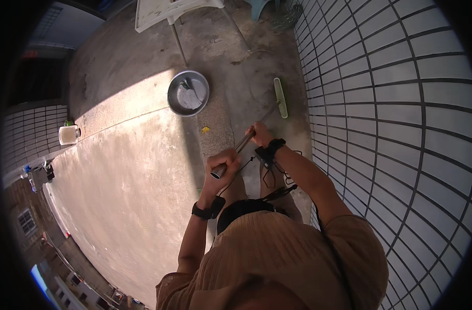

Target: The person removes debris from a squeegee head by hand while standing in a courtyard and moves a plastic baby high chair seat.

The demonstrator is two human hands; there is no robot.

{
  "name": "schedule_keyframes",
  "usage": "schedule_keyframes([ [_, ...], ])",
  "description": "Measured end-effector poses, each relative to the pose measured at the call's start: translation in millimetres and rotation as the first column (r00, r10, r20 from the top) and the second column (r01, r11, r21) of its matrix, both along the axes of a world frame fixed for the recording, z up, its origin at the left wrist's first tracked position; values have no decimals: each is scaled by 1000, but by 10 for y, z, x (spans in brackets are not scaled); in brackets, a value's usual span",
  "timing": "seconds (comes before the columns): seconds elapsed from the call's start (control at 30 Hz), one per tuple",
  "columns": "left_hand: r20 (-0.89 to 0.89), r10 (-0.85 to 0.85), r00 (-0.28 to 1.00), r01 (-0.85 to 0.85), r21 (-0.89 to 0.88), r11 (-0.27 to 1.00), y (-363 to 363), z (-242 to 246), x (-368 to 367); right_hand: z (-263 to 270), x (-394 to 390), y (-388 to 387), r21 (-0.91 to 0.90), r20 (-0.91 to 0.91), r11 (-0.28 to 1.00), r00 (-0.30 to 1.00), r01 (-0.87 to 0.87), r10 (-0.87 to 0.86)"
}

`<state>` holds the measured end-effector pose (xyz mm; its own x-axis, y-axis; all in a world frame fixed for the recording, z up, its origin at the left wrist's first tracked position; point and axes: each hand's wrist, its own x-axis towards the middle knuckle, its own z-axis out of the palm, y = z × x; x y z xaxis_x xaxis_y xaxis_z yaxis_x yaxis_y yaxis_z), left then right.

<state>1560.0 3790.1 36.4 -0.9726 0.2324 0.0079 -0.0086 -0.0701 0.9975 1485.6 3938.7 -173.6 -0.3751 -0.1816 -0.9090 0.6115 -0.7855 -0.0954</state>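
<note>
A long metal pole (245,141) slants up from my hands to a pale green brush or mop head (281,97) on the concrete floor, close to the tiled wall. My left hand (223,166) is closed around the pole near its hollow end. Farther along, my right hand (260,134) grips the same pole nearer the head. Both wrists wear black straps with small devices, and thin cords hang by the right one. Beyond my left hand stands a round metal basin (171,105) with a pale cloth-like item (189,97) and something dark in it.
White tiles cover the wall (379,112) along the right. A white plastic table (154,23) with metal legs stands ahead, near a teal plastic stool (258,8). On the floor lies a yellow leaf-like scrap (205,130). A pale container (67,135) is at the far left.
</note>
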Motion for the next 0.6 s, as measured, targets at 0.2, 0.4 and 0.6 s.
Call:
schedule_keyframes([
  [0.2, 62, 179, 982, -166, -177, 970, 491, 63, -273, -185, -405, 141, -194, 86, 968, 980, -162, 181],
  [0.4, 132, 376, 917, -301, -389, 870, 419, 602, -284, -26, -140, -784, -440, 102, 821, 889, -363, 447],
  [0.6, 45, 363, 931, -292, -504, 813, 416, 1179, -407, 367, -28, -977, -545, 102, 801, 930, -245, 354],
])
